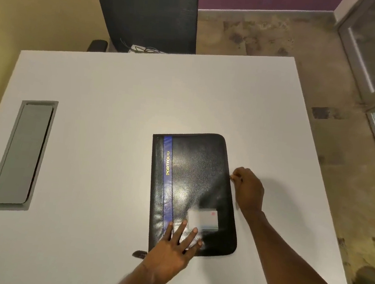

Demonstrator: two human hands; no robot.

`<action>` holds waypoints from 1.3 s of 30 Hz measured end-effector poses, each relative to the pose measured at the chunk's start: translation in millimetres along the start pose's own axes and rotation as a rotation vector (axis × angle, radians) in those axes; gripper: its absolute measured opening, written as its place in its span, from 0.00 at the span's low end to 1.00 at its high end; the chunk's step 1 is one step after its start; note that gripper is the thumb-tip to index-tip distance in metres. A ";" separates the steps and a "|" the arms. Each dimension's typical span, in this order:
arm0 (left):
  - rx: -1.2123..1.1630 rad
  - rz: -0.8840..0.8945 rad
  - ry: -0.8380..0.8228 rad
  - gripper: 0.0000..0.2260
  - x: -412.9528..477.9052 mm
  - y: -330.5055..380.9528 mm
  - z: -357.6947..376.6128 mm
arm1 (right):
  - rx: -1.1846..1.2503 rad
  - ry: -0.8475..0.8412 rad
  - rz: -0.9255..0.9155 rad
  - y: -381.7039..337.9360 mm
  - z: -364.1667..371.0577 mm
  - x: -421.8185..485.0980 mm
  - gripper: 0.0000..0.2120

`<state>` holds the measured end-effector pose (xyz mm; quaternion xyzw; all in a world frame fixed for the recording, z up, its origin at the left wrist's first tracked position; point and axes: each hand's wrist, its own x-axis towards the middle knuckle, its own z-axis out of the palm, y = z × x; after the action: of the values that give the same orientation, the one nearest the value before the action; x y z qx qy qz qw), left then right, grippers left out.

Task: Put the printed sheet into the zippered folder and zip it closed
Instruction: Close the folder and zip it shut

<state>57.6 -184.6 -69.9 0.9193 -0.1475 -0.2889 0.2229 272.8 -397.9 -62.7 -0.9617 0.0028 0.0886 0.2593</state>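
Note:
A black zippered folder (198, 184) with a blue stripe and yellow "PORTFOLIO" lettering lies flat and folded shut on the white table (116, 102). A pale card window (203, 220) shows on its lower cover. My left hand (172, 251) rests flat on the folder's near left corner, fingers spread. My right hand (248, 190) is at the middle of the folder's right edge, fingertips pinched together on what looks like the zipper pull. The printed sheet is not visible.
A grey cable-tray lid (22, 154) is set into the table at the left. A dark office chair (147, 12) stands behind the table's far edge. A small dark strap (139, 254) pokes out by the folder's near left corner. Patterned floor lies to the right.

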 end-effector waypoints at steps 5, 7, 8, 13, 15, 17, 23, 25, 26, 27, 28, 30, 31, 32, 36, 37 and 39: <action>-0.032 -0.021 0.019 0.35 -2.2 -11.7 -0.1 | 0.007 -0.025 -0.007 -9.8 6.4 34.2 0.10; -0.030 -0.014 0.026 0.37 -4.0 -15.2 -0.3 | 0.037 -0.027 -0.025 -16.2 6.2 45.7 0.10; -0.040 -0.011 0.027 0.37 -4.0 -15.4 0.1 | 0.036 -0.038 -0.044 -18.3 6.3 51.6 0.10; -0.135 -0.025 0.126 0.27 -1.2 -19.7 3.2 | 0.069 -0.131 -0.153 -20.8 4.9 82.2 0.11; -0.120 -0.015 0.126 0.19 -1.5 -19.4 4.1 | 0.108 -0.137 -0.167 -20.9 3.4 87.5 0.10; -0.083 0.011 0.148 0.17 -1.1 -19.1 6.5 | 0.150 -0.125 -0.164 -23.0 3.7 88.3 0.08; 0.328 0.152 0.244 0.16 1.0 -22.3 13.9 | 0.186 -0.136 -0.135 -32.2 9.8 99.6 0.09; 0.368 0.207 0.271 0.14 0.9 -21.3 7.1 | 0.182 -0.144 -0.117 -34.2 9.9 101.7 0.09; 0.342 0.223 0.301 0.12 3.4 -19.5 -2.2 | 0.187 -0.150 -0.099 -35.2 9.4 102.2 0.09; 0.283 0.230 0.329 0.11 7.7 -16.2 -18.0 | 0.193 -0.154 -0.090 -36.4 8.3 101.9 0.09; 0.224 0.222 0.353 0.11 16.1 -13.0 -38.4 | 0.194 -0.156 -0.093 -37.9 7.0 101.0 0.08; 0.192 0.156 0.418 0.14 48.0 -15.1 -81.0 | 0.196 -0.167 -0.103 -39.0 5.6 100.8 0.07; 0.174 0.089 0.464 0.17 68.2 -17.7 -103.1 | 0.198 -0.177 -0.111 -38.6 5.6 100.6 0.06; 0.137 0.004 0.499 0.20 88.8 -20.8 -124.8 | 0.196 -0.183 -0.120 -38.5 6.1 100.5 0.06; -0.167 -0.326 0.459 0.29 156.1 -39.3 -197.0 | 0.212 -0.173 -0.142 -37.6 9.3 102.8 0.05; -0.199 -0.389 0.442 0.31 169.4 -48.8 -208.3 | 0.209 -0.172 -0.147 -37.8 10.3 104.0 0.05; -0.259 -0.475 0.411 0.34 192.7 -69.7 -220.9 | 0.198 -0.173 -0.151 -36.8 11.5 107.8 0.05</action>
<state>351.5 -130.2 -32.1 0.9311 0.1565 -0.1579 0.2892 378.9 -355.9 -72.6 -0.9177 -0.0832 0.1508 0.3580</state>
